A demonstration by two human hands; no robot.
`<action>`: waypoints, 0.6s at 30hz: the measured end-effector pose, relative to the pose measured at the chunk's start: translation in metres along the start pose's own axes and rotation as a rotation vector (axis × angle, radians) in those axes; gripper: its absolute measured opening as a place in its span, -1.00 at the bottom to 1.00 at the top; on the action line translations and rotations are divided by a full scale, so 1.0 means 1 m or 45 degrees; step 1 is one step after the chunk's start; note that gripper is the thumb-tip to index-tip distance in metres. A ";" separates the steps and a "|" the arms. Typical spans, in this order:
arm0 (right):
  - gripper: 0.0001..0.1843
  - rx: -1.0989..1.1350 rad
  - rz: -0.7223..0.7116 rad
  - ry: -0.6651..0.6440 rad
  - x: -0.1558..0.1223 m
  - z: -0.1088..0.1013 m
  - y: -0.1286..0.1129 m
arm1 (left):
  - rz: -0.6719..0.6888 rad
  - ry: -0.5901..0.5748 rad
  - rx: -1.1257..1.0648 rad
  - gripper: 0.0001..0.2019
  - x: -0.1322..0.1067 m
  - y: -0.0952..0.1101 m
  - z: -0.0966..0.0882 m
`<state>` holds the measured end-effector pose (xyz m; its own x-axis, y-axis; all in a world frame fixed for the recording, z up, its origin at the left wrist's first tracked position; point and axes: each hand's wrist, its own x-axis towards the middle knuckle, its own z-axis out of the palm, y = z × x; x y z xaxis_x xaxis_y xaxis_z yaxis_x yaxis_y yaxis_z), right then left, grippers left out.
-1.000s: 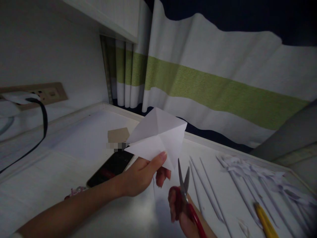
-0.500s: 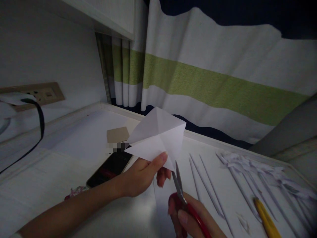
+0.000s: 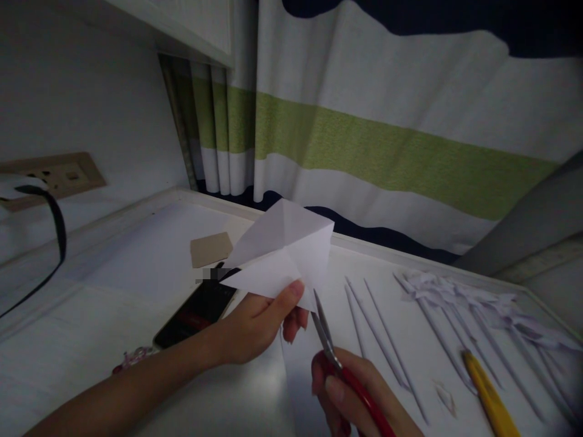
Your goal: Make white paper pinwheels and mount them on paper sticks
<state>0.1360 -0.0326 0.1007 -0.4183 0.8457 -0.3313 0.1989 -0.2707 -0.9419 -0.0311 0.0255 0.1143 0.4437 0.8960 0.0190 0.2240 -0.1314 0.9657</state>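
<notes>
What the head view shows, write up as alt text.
The left hand holds creased white paper; the right hand holds red-handled scissors at the paper's lower corner. A smartphone lies to the left, thin white sticks to the right.

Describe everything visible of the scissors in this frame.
The scissors have silvery metal blades and red handles that look like plastic, partly hidden by the fingers and cut off by the frame's lower edge. The right hand grips them. They slant up and leftward in the picture, blades slightly parted at the lower corner of the creased white paper; whether they have cut it is unclear.
</notes>
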 end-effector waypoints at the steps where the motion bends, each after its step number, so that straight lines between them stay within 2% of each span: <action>1: -0.51 0.015 0.000 -0.015 0.001 0.000 0.000 | 0.005 -0.006 0.008 -0.52 0.000 0.000 0.000; 7: -0.51 0.076 -0.024 -0.032 0.001 -0.002 0.001 | 0.029 -0.044 0.010 -0.52 0.000 -0.002 0.001; 18: -0.51 0.074 -0.004 -0.013 0.001 -0.003 0.004 | 0.036 -0.026 0.024 -0.54 0.000 -0.004 0.002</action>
<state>0.1390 -0.0320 0.0965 -0.4279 0.8419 -0.3286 0.1460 -0.2944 -0.9445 -0.0309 0.0252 0.1096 0.4675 0.8830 0.0407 0.2275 -0.1647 0.9598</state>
